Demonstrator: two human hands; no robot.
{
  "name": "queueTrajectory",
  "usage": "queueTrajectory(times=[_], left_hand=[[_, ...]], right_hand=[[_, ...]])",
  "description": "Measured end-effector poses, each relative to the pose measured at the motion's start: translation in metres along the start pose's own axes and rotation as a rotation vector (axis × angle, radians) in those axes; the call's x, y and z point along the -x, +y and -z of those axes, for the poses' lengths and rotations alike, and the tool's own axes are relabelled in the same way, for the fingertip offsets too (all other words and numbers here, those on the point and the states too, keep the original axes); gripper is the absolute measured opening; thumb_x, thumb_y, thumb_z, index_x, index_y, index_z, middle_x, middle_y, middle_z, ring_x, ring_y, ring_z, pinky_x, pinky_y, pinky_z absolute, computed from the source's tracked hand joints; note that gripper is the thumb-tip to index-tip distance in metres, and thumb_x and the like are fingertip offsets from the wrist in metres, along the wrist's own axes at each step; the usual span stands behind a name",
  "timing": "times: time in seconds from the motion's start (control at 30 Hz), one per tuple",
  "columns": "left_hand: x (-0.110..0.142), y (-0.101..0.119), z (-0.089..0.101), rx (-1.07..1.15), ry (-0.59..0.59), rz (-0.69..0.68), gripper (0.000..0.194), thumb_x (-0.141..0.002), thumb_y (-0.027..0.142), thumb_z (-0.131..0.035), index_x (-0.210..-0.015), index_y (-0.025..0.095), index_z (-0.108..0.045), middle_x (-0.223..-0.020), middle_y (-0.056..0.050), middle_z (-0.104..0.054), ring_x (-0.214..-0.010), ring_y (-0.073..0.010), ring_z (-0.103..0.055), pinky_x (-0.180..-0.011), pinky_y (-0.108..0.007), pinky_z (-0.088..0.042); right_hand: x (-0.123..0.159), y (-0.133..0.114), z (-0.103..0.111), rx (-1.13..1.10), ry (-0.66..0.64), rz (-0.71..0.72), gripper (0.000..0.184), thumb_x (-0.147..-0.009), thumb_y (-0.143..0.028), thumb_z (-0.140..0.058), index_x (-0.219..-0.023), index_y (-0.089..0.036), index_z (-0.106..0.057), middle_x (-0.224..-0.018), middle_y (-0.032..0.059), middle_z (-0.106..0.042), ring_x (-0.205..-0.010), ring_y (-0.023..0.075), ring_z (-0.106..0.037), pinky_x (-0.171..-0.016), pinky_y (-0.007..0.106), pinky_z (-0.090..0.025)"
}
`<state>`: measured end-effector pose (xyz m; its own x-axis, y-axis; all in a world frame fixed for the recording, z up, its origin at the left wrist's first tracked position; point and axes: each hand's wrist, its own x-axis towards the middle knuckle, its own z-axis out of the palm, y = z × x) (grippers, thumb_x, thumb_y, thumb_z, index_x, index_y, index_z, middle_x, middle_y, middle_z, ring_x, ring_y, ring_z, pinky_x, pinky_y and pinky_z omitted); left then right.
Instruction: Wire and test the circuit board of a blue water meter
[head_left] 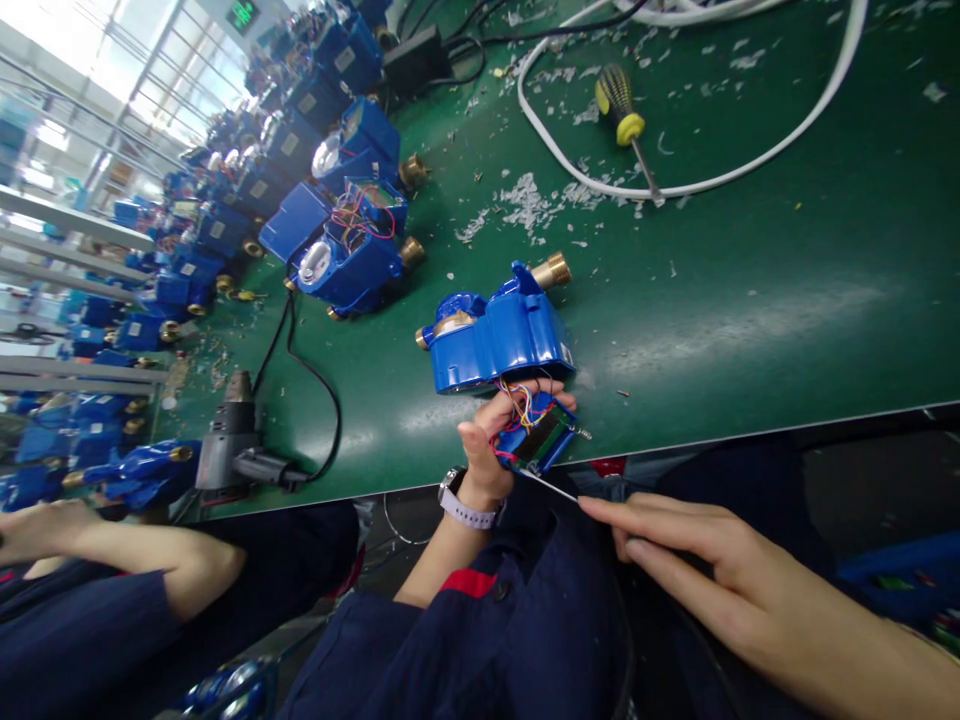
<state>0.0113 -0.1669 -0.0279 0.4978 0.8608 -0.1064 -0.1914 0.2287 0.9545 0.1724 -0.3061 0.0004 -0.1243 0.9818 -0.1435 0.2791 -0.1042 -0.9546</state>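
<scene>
My left hand point(491, 445), with a white watch on its wrist, is closed around a small blue display module point(541, 440) with a green circuit board. Coloured wires point(521, 398) run from the module into a blue water meter point(499, 335) with brass fittings, which lies on the green bench right behind the hand. My right hand point(712, 570) reaches in from the lower right with its fingers stretched out and pressed together. Its fingertips pinch a thin metal tool point(551, 485) whose tip touches the module's lower edge.
An opened meter with exposed wiring point(352, 250) and rows of other blue meters stand at the left. A corded electric driver point(236, 440) lies near the bench edge. A yellow-handled screwdriver point(626, 125), a white hose point(750, 170) and white shavings lie farther back. Another person's arm point(120, 565) is at lower left.
</scene>
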Motion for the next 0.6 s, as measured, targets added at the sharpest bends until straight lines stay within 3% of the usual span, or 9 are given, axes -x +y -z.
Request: queueTrajectory(times=[0.2,0.43,0.6], left_hand=[[0.0004,0.0008,-0.0024,-0.06,-0.004,-0.061,0.092,-0.081,0.086,-0.022,-0.112,0.013,-0.069,-0.091,-0.014,-0.073,-0.086,-0.027,-0.069,-0.078,-0.042,-0.057],[0.0036,-0.0055,0.0001,-0.008,-0.035,-0.05,0.08,-0.082,0.084,-0.028,-0.109,0.018,-0.064,-0.1,-0.012,-0.069,-0.096,-0.0279,-0.068,-0.091,-0.045,-0.053],[0.005,-0.0045,-0.0007,-0.009,-0.089,-0.035,0.08,-0.081,0.085,-0.032,-0.114,0.018,-0.06,-0.109,-0.013,-0.068,-0.101,-0.0291,-0.067,-0.094,-0.046,-0.052]], right_hand=[[-0.0009,-0.0002,-0.0006,0.121,0.007,0.163,0.043,-0.099,-0.016,-0.042,-0.137,-0.025,-0.059,-0.114,0.0064,-0.072,-0.106,0.0198,-0.069,-0.082,0.027,-0.061],[0.0006,0.001,0.0004,0.094,0.039,0.136,0.039,-0.098,-0.019,-0.043,-0.13,-0.023,-0.065,-0.109,0.0083,-0.074,-0.104,0.0214,-0.07,-0.077,0.026,-0.061],[0.0018,0.0014,-0.0005,0.072,0.053,0.098,0.037,-0.097,-0.021,-0.047,-0.127,-0.024,-0.068,-0.11,0.0072,-0.074,-0.107,0.0216,-0.069,-0.084,0.027,-0.059]])
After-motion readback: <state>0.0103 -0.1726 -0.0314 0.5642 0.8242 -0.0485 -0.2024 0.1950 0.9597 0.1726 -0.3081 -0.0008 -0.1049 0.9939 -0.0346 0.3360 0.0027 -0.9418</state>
